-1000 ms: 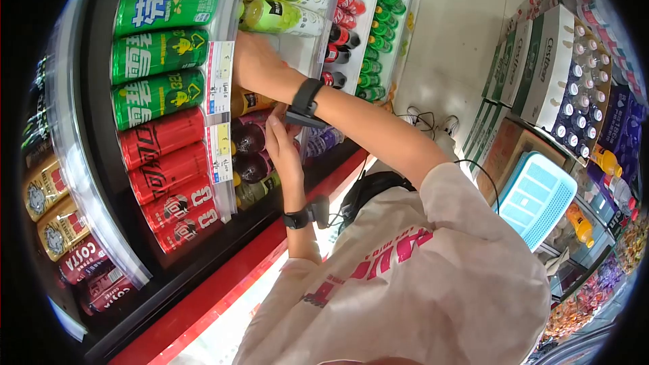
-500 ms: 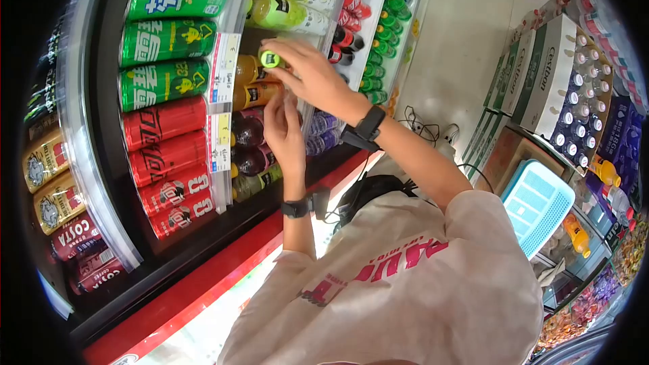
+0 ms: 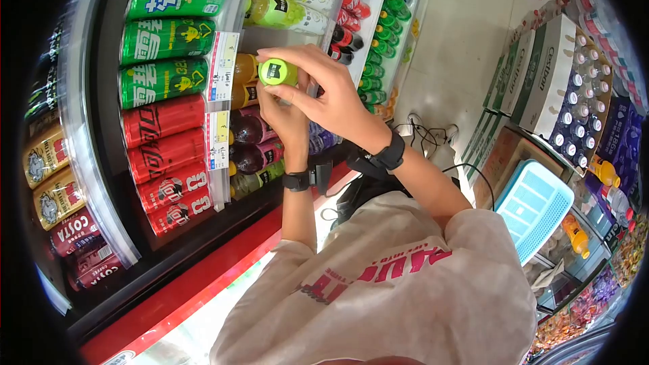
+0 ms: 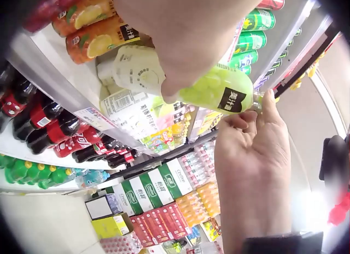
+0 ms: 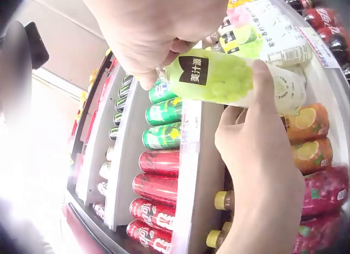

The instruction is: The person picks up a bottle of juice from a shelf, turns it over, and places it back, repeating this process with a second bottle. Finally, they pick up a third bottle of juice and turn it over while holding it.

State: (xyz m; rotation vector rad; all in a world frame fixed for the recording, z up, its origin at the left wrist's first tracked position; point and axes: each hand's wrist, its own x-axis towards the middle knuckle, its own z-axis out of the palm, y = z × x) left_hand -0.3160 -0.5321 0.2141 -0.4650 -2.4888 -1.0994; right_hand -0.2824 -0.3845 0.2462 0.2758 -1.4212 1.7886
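Both hands hold a green grape juice bottle with a black-and-white label, in front of the drinks shelf. Its bright green cap faces the head camera. My left hand grips the bottle body, thumb across the grape picture and fingers around the far side. At the neck end, my right hand has its fingers and thumb on either side of the cap. In the right wrist view this hand partly covers the neck. The bottle lies tilted, its white lower end toward the shelf.
Similar yellow-green bottles lie on the shelf beyond. Orange bottles and dark grape bottles are close by. Green and red cans line the shelf nearer the left. A blue basket stands behind at the right.
My right hand has come out of the shelf with the juice bottle and moved back toward the body. The left hand has moved up from beside the grape bottles and now grips its body.
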